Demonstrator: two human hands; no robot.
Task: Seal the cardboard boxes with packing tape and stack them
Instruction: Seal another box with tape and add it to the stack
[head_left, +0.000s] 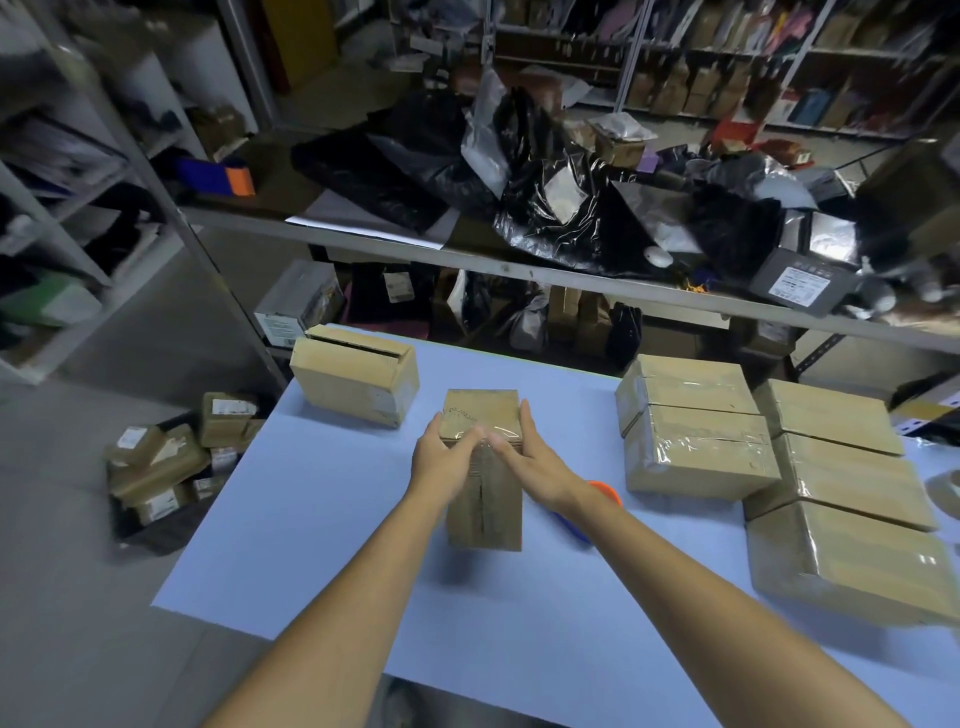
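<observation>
A small cardboard box (483, 499) stands on end in the middle of the pale blue table (322, 525), with clear tape over its top face. My left hand (441, 457) lies flat against its upper left edge, fingers straight. My right hand (524, 457) presses flat on the top right edge and side. An orange and blue tape dispenser (576, 519) lies on the table just right of the box, partly hidden by my right forearm. An untaped box (356, 374) with a slit along its top sits at the far left.
Taped boxes are stacked at the right: a pair (696, 426) and a taller stack (847, 493). Beyond the table runs a shelf bench (363, 239) heaped with black bags. Small parcels (171, 462) lie on the floor to the left.
</observation>
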